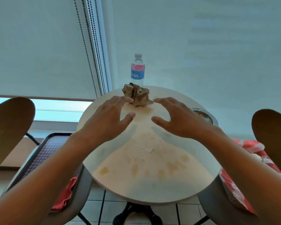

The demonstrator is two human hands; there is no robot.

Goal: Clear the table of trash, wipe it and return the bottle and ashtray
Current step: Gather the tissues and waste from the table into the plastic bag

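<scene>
A crumpled brown paper ball [137, 95] lies at the far side of the round, stained table [146, 181]. Behind it stands a clear water bottle [137, 70] with a red and blue label and a white cap. A metal ashtray [204, 116] sits at the table's right edge, partly hidden by my right hand. My left hand [107, 119] hovers just left of the paper, fingers spread, its fingertips almost touching it. On the other side my right hand [175, 118] is also spread, just short of the paper. Both hands hold nothing.
A chair on the left carries a dark tray [45, 153] and an orange cloth [65, 192]. The chair on the right holds a red and white cloth [250, 150]. Wooden chair backs [8, 127] rise at both sides. White blinds with bead chains [94, 46] hang behind.
</scene>
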